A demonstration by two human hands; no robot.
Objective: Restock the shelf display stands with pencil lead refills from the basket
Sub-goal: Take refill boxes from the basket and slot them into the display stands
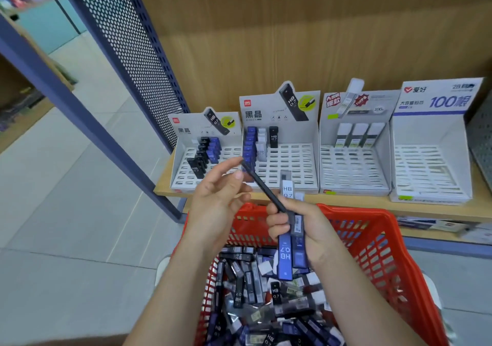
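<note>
You are pinching with your left hand (pixel 217 199) the upper end of a slim black refill case (pixel 262 185), forefinger over its tip and thumb just under it, as far as the blur is letting me tell. The other fingers are curling loosely. The case is lying on a slant, running from those fingertips down and back toward you into your right hand (pixel 311 228). That hand is wrapping its fingers round a bundle of refills (pixel 291 247), a blue one hanging below the fist and a pale one sticking up above it. Beneath both hands the red basket (pixel 378 239) is holding a loose heap of refills (pixel 253 292). Just beyond your left fingertips, on the wooden shelf (pixel 346 199), the leftmost display stand (pixel 183 169) is showing upright black cases beside blue ones. The second stand (pixel 292 164), past the case's tip and slightly rightward, is carrying blue, white and one black. I am judging the left hand the nearer to both stands. The case is likely needing to slide out of the right grip along its own length, then turn upright for a slot.
</note>
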